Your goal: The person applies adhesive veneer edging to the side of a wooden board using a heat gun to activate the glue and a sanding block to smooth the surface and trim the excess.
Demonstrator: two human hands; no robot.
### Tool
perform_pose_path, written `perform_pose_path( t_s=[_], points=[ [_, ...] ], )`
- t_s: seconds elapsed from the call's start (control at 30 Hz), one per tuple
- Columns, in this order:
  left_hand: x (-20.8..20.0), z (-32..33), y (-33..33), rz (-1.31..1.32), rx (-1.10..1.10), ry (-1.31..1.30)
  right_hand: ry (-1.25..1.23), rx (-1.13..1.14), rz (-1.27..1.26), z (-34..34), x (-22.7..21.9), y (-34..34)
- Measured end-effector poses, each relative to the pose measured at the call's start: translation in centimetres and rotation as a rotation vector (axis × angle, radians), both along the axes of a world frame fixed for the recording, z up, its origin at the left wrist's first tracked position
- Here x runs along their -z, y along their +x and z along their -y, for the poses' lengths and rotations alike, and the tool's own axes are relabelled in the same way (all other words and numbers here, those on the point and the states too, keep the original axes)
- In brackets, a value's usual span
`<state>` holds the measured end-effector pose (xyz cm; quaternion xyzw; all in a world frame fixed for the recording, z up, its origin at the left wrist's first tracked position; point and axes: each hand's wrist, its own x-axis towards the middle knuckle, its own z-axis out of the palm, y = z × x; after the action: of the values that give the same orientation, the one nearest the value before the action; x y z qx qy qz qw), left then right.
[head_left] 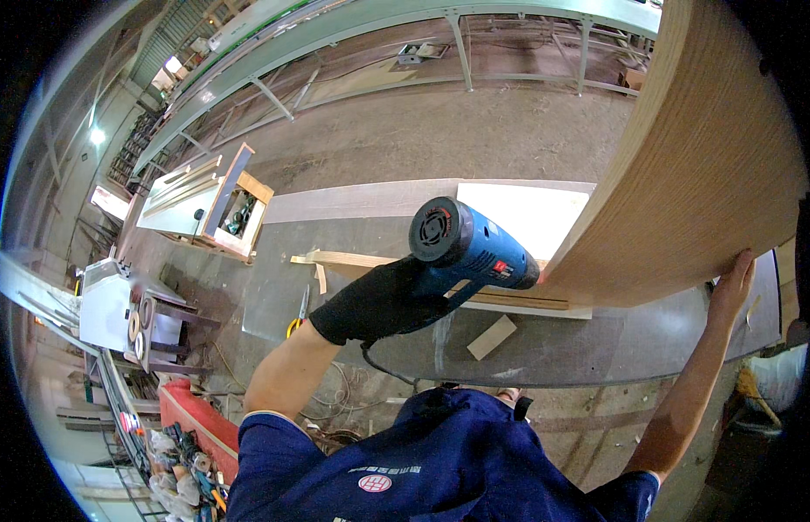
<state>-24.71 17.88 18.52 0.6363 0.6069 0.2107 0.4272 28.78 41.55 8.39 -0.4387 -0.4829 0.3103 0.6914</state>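
My left hand (383, 300), in a black glove, is closed around the handle of a blue heat gun (487, 248). Its round black vented back end faces up, and its nozzle end is at the edge of a tall wood-grain panel (683, 191). The panel rises at the right, tilted in the view. My bare right hand (734, 283) grips the panel's near side low down, with its fingers partly hidden. Under the heat gun lie a white board (527, 213) and thin wood-coloured strips (357, 259) on the dark worktable (405, 348).
Yellow-handled scissors (298, 317) and a small beige offcut (492, 337) lie on the worktable. A black cord (383, 367) trails from the heat gun. Beyond the table stand a wooden cart (209, 204) and a long green conveyor (335, 43). A brush (760, 391) is at the right.
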Motion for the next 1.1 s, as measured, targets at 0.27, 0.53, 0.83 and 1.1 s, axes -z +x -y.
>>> perform_pose_path(
  t_s=[0.27, 0.53, 0.83, 1.1],
  points=[
    [-3.4, 1.4, -0.1, -0.103, -0.071, -0.031, -0.027, -0.029, -0.078, -0.1, 0.1, 0.0],
    [-3.1, 5.3, -5.1, -0.238, -0.108, 0.071, -0.024, -0.012, -0.032, -1.1, 1.2, 1.8],
    [-3.3, 9.6, -9.3, -0.327, -0.314, -0.061, -0.020, 0.031, -0.019, -1.3, 1.3, 1.9],
    [-2.6, 15.0, -12.8, -0.240, -0.620, -0.068, -0.095, 0.061, 0.006, -1.5, 1.1, 3.5]
  ],
)
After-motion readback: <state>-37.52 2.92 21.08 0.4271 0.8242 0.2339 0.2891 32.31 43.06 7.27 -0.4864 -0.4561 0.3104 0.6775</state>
